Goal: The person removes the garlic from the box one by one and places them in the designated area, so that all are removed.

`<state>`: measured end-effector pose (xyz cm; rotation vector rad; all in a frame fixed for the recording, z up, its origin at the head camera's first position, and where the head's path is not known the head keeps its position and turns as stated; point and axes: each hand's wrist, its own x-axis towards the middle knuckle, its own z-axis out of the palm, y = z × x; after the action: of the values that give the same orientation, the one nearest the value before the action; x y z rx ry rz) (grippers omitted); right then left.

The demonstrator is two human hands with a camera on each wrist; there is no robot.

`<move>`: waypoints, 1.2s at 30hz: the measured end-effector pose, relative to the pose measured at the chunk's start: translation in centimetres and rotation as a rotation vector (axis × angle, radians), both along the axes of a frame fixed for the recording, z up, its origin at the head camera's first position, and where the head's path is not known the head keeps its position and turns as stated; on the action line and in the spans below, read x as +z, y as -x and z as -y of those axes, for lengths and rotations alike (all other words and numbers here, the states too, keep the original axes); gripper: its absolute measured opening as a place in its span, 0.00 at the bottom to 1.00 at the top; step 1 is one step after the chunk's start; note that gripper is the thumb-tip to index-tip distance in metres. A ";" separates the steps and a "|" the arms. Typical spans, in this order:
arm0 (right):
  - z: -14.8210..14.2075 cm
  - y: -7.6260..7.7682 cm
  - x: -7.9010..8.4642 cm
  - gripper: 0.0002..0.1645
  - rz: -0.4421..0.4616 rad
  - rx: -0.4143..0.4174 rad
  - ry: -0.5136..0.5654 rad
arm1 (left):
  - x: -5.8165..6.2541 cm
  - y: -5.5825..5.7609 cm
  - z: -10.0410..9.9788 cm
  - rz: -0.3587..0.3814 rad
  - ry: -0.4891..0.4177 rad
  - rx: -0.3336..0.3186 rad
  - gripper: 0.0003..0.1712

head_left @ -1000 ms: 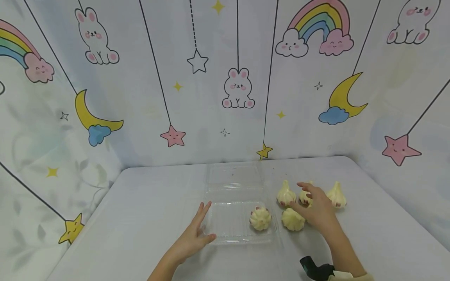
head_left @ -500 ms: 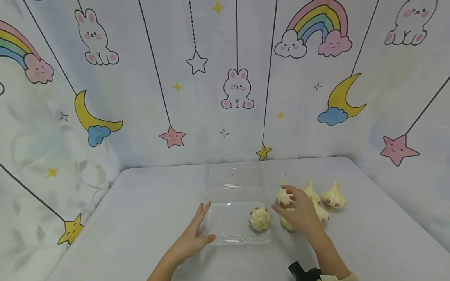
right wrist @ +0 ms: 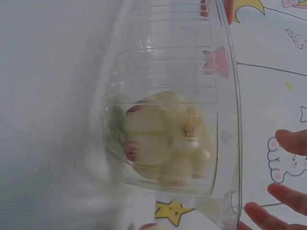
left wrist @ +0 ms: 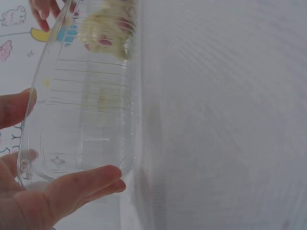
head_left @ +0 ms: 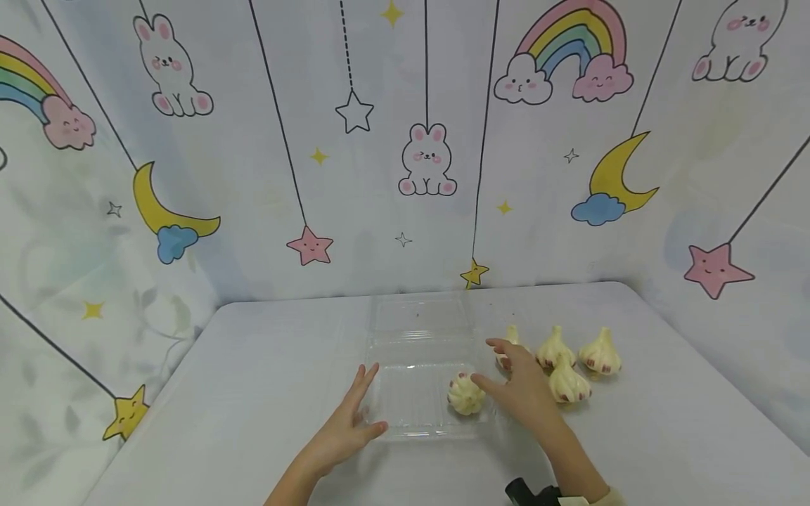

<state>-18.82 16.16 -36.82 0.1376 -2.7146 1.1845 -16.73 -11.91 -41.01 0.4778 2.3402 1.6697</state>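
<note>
A clear plastic clamshell box lies open on the white table, its lid folded back. One garlic bulb sits at the right end of its base, also showing through the clear wall in the right wrist view as a pale bulb with purple marks. My left hand rests at the box's left end, fingers spread and straight, its thumb at the rim. At the right end hovers my right hand, fingers apart, holding nothing visible; its thumb tip overlaps the bulb in the head view.
Several more garlic bulbs stand on the table to the right, among them a front bulb and a far-right bulb. Another bulb is partly covered by my right hand. A cartoon-printed curtain rises behind the table.
My right hand has moved left from over the loose garlic bulbs to the box's right end. One near bulb is now hidden behind it. My left hand has stayed in place.
</note>
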 end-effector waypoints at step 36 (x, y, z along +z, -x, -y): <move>3.7 0.2 -2.1 0.38 0.032 0.138 -0.076 | 0.2 -0.2 0.0 0.004 -0.002 -0.010 0.50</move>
<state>-18.98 12.50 -38.94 0.3231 -2.8187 1.1279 -16.52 -11.92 -40.80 0.4848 2.3298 1.6672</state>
